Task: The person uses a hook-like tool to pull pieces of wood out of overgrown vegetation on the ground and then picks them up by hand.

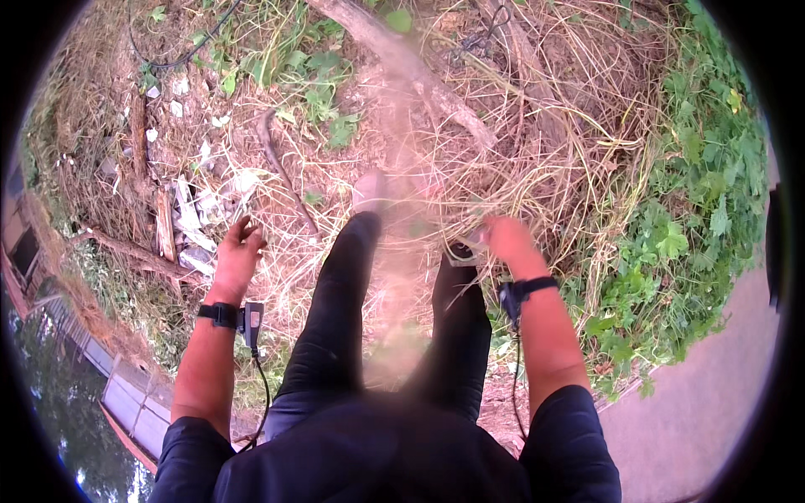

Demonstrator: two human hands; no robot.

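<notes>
My left hand (pixel 238 256) hangs over the ground at the left, fingers loosely bent and apart, with nothing seen in it. Beyond it lie white scraps (pixel 194 210) among dry stems. My right hand (pixel 508 239) is closed at the edge of a tangle of dry stems (pixel 537 180), in front of my right leg. Thin stems and a greyish, blurred piece (pixel 466 255) show beside its fingers; what it grips cannot be made out. Each wrist wears a black strap with a small cabled box.
A thick branch (pixel 402 63) lies across the ground ahead, a thinner crooked stick (pixel 281 163) left of it. Leafy green vines (pixel 679 226) spread along the right, beside a paved strip (pixel 696 377). Short wood pieces (pixel 142 256) lie at the left. A blurred streak crosses the middle.
</notes>
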